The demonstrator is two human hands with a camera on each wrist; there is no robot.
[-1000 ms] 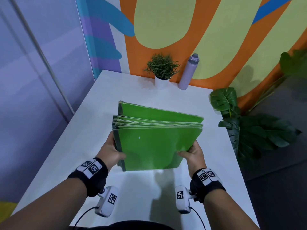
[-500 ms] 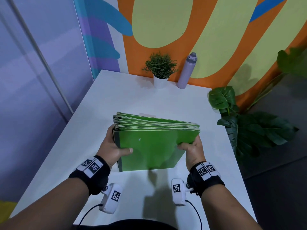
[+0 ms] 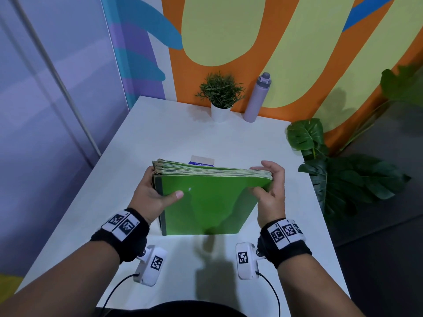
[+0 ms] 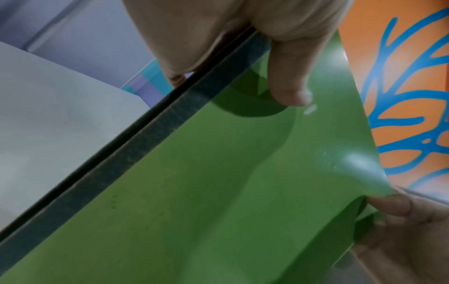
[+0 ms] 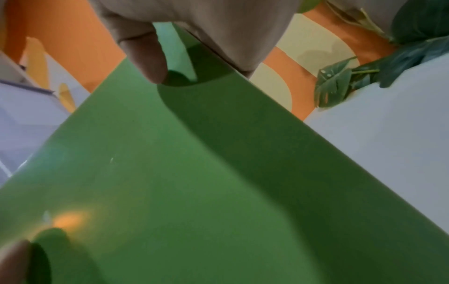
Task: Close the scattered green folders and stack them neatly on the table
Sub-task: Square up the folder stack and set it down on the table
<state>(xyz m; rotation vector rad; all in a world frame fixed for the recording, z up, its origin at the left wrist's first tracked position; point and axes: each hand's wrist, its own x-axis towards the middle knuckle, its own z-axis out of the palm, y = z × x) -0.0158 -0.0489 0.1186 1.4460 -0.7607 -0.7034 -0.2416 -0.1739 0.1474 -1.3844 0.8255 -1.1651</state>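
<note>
The green folders (image 3: pixel 212 197) are gathered into one closed bundle, held on edge between both hands above the middle of the white bench (image 3: pixel 160 138), well in front of the potted plant (image 3: pixel 220 94). Whether the lower edge touches the bench cannot be told. No loose or open folder is seen elsewhere on the bench, so closing and gathering are judged to be done.

The left hand (image 3: pixel 152 195) is clamped on the spine side of the bundle: in the left wrist view the thumb (image 4: pixel 289 90) is pressed on the front cover and the fingers are wrapped behind the dark spine. The right hand (image 3: pixel 270 193) is set at the open side, farther from the plant's left; its thumb (image 5: pixel 148 63) lies on the front cover and its fingers reach over the top corner, so the grip there is taken to be a light grasp on the folders, not a tight one.

The upper edges look roughly level, though slightly fanned toward the spine. A small card or label (image 3: pixel 202 161) is seen just behind the bundle, toward the plant. Left to do, by this judgement: squaring the edges and laying the stack flat on the bench.
</note>
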